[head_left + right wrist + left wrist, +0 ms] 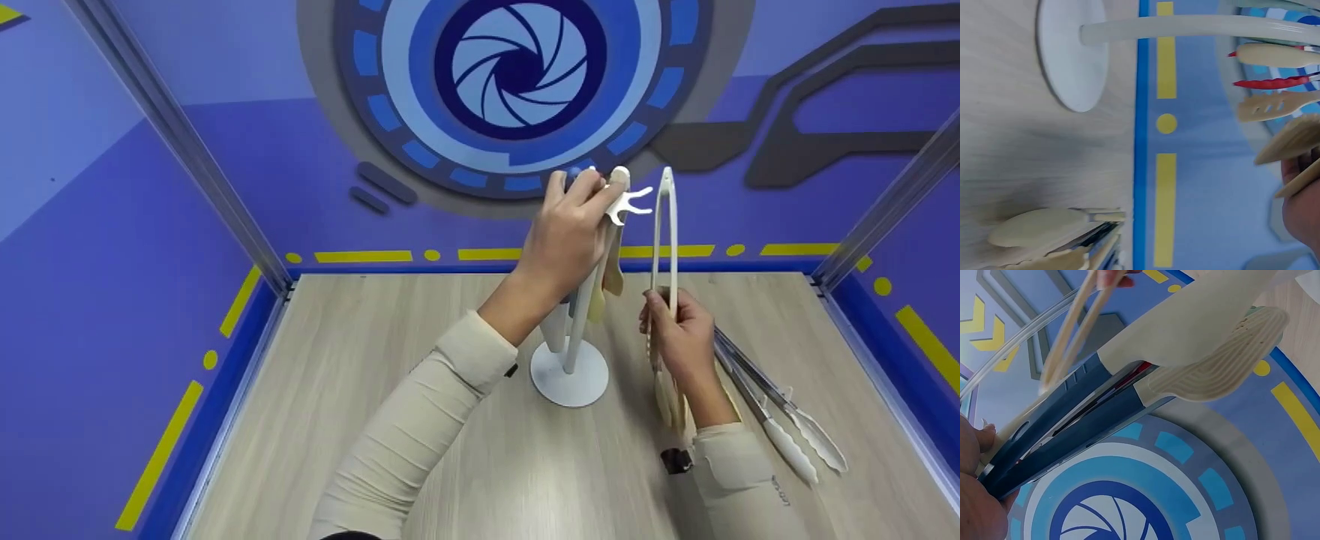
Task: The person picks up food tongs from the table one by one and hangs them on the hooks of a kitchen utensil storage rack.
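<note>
In the head view my left hand (566, 232) is at the top of a white stand (589, 382) with branching hooks (634, 202). The left wrist view shows its fingers gripping the closed end of blue-handled tongs (1072, 455) with cream ridged heads. Much of the stand's top is hidden behind this hand. To the right, my right hand (682, 330) holds long wooden tongs (671, 225) upright, with their joined end up. Their flat tips (1292, 140) show in the right wrist view beside the fingers.
Metal tongs with white scalloped heads (784, 442) lie on the table's right side. Cream-headed tongs (1039, 228) lie nearby. From the stand hang a wooden slotted turner (1269, 107) and a red-tipped utensil (1275, 83). Blue printed panels (450, 225) enclose the table (352, 337).
</note>
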Available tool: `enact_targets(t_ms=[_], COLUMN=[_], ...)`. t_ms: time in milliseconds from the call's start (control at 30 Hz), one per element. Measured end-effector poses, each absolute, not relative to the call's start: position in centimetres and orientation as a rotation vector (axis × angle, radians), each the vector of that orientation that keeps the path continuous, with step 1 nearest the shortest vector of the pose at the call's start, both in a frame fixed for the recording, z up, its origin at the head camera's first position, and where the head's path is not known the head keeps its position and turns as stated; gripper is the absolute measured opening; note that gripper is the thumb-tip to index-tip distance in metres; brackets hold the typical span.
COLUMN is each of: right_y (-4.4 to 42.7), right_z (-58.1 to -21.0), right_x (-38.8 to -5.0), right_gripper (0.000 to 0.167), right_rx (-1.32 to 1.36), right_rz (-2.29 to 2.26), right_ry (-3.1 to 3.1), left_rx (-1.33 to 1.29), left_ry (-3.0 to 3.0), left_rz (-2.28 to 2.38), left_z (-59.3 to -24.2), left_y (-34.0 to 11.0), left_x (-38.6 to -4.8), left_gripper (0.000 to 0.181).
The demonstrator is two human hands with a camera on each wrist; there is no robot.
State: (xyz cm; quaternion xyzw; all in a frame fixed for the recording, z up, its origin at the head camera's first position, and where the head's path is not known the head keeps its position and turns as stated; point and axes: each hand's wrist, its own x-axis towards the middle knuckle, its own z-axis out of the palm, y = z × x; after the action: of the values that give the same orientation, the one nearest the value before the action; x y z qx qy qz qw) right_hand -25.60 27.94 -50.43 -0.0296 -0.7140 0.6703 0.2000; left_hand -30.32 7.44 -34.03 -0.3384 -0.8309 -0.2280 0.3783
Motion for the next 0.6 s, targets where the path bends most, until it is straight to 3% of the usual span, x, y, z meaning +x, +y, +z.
enact_targets(t_ms=[600], right_y=[27.8], right_z=[-49.3], right_x=[-24.5], right_gripper=[0.020], right_rx=[0.351], right_rz=[1.874], right_ry=[-1.866], left_rx=[-0.864], left_ry=[-2.150], left_rz=[-0.598], left_z=[-34.0], left_y=[7.2], left_x=[-30.3], left_gripper=[0.028])
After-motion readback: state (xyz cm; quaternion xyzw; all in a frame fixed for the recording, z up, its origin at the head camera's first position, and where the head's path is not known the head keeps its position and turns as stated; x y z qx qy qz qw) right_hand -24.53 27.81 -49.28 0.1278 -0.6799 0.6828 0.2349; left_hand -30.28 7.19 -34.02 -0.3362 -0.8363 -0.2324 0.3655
